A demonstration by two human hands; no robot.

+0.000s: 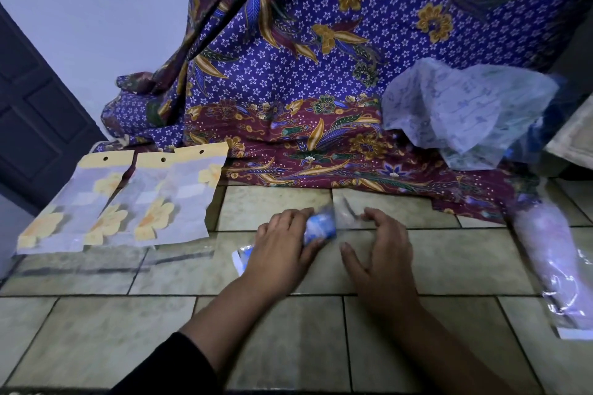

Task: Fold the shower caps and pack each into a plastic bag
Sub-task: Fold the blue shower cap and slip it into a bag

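The left hand [279,250] grips a rolled blue-and-white shower cap [321,228], with the fingers curled over the top and the thumb tucked beneath. The roll lies slantwise on the tiled floor [288,330]. Its far end points into the mouth of a clear plastic bag [348,210], and a blue-and-white end [241,258] pokes out behind the heel of the hand.

The right hand [382,253] arches over the bag's right side with the thumb held out and low. Its fingertips reach the plastic, but motion blur hides whether they pinch it or only rest on it.

The hem of a purple and maroon batik cloth [288,74] lies on the tiles just beyond both hands. The cloth rises as a draped backdrop across the far side.

Three overlapping flower-printed bags [128,202] lie flat to the left. Their right edge is near the left hand, with a strip of bare tile between. Clear plastic sheets [179,258] lie just in front of them.

To the right, a stretch of bare tile separates the right hand from a pale roll packed in a clear bag [552,253] near the frame's edge. A loose heap of translucent shower caps [465,109] sits on the cloth at the far right, well apart from the hands.

Bare tiles run from the forearms to the near edge of view. A black sleeve [179,365] covers the left forearm. A dark door [32,106] stands at the far left.
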